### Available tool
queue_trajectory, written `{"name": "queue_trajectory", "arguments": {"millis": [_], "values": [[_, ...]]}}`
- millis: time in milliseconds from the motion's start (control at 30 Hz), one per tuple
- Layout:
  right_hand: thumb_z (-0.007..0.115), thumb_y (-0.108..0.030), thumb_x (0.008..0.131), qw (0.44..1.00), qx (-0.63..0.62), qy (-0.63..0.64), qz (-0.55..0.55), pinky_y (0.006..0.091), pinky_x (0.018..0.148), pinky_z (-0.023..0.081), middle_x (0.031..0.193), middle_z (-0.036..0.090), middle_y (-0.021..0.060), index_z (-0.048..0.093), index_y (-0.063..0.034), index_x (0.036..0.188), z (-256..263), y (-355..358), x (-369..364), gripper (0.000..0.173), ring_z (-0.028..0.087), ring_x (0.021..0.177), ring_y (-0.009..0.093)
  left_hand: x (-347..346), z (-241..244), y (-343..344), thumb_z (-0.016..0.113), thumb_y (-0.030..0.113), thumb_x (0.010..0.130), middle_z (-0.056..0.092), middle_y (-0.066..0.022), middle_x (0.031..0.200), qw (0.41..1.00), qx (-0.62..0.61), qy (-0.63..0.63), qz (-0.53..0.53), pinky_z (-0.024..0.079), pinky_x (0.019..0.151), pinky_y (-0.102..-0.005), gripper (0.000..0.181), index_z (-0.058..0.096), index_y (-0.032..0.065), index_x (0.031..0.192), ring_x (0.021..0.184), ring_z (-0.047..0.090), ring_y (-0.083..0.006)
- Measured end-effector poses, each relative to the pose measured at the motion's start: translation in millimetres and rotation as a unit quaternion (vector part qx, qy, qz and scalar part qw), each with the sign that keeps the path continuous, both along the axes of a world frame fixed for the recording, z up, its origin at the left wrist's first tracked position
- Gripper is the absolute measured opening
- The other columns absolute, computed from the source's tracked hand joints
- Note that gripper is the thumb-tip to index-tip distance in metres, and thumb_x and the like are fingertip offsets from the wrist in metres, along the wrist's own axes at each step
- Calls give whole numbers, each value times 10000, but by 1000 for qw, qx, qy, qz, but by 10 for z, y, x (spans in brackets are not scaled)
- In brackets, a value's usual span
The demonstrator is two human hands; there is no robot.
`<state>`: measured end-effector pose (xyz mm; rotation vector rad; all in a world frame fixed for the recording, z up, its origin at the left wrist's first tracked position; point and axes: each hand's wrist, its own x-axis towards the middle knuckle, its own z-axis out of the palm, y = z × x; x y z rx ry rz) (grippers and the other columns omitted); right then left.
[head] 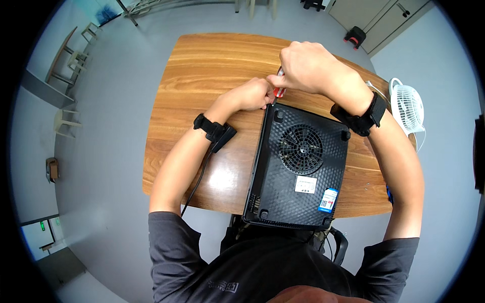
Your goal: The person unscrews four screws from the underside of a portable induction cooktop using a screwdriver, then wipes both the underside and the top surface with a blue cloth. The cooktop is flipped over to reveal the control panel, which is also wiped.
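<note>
A flat black appliance housing (288, 197), probably an induction cooker, lies underside up on the wooden table. Its face has a round fan grille (302, 149), rubber feet and two stickers with writing. The near end overhangs the table edge in front of my body. My right hand (308, 68) grips a screwdriver (279, 92) with a red and white handle from above. Its shaft points down at the housing's far left corner. My left hand (257, 94) is at that same corner, fingers curled close to the shaft. What those fingers pinch is hidden.
A white fan (407, 108) with a cord is beside the table's right edge. Tiny pieces, perhaps screws (366, 185), lie on the wooden table (204, 83) right of the housing. A cable (197, 181) hangs from the black band (216, 132) on my left wrist.
</note>
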<state>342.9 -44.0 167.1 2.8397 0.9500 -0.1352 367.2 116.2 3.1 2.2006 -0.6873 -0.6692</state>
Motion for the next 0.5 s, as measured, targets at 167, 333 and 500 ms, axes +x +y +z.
{"name": "queue_trajectory", "arguments": {"millis": [167, 333, 500], "values": [[670, -477, 938, 998, -8, -38, -39, 415, 740, 623, 808, 751, 202, 778, -4, 816, -53, -19, -37, 500, 758, 808, 348, -16, 117, 9, 714, 56, 905, 683, -107, 885, 996, 25, -83, -35, 561, 751, -358, 187, 668, -60, 1044, 815, 680, -185], [597, -491, 978, 998, -11, -11, -53, 438, 728, 616, 787, 748, 191, 781, -25, 774, -38, 2, -31, 541, 757, 780, 332, -103, 562, 9, 849, 161, 813, 722, -88, 886, 983, -148, -110, -9, 516, 739, -329, 226, 731, -3, 915, 796, 655, -185], [571, -479, 988, 999, -9, 21, -29, 473, 774, 599, 848, 747, 203, 733, -35, 968, 47, -19, -44, 473, 746, 833, 368, -22, 486, 59, 904, 254, 759, 678, -49, 714, 976, -172, -133, 27, 504, 686, -334, 319, 707, 12, 822, 671, 594, -174]]}}
